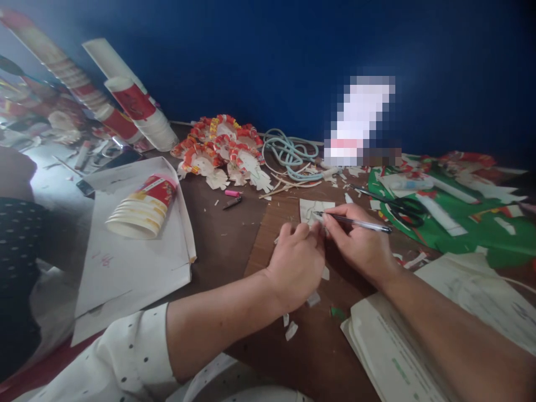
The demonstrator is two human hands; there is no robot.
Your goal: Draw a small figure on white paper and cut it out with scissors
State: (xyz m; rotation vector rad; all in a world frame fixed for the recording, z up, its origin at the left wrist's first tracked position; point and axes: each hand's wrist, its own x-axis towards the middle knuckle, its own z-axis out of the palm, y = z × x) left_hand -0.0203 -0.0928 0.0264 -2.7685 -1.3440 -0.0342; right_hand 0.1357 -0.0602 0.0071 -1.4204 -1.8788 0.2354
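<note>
My right hand point(360, 237) is closed around a pen point(362, 223) with a clear barrel and a dark end. The pen's tip points left and meets a small piece of white paper point(310, 207) marked with dark lines. My left hand point(298, 262) rests on the near side of that paper, fingers curled down and holding it against the brown table point(268, 240). The left fingertips are partly hidden behind the knuckles, close beside the right hand's fingers. Part of the paper lies hidden under my hands.
Paper cups point(144, 209) lie on a white sheet point(109, 279) at left; tall cup stacks point(142, 114) lean behind. Red-and-white paper crafts point(226, 145) and a pale blue cable point(288, 151) lie at the back. Black scissors point(402, 209) rest by green paper point(444, 234). A paper pile point(389, 340) sits under my right forearm.
</note>
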